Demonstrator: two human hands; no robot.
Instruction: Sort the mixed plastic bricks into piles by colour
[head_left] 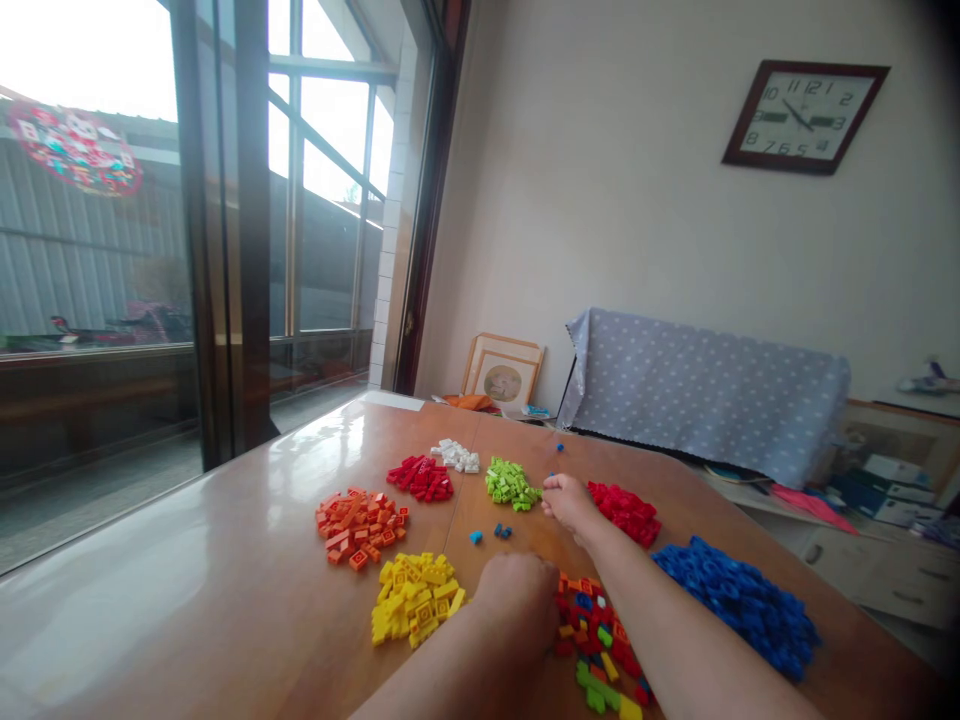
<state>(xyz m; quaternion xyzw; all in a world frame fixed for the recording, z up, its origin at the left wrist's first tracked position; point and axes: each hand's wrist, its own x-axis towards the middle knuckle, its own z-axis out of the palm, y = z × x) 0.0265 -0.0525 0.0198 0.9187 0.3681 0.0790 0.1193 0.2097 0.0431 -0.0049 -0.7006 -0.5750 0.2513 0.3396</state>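
My right hand [571,507] reaches across the table beside the lime-green brick pile [510,483]. Its fingers are drawn together in a pinch; whatever they hold is too small to make out. Closer to me, my left hand [519,598] is curled at the left edge of a mixed-colour brick pile [589,620], knuckles up. Its fingertips are hidden, and so is anything in them. Left of that hand lies a yellow brick pile [416,597]. A light-blue piece [476,537] and dark-blue pieces [503,531] lie beyond it.
On the wooden table [247,600] are also orange bricks [358,525], dark-red bricks [420,478], white bricks [456,456], bright-red bricks [624,512] and a large blue pile [739,600]. A polka-dot cloth [705,385] covers something behind the table. Glass doors stand left.
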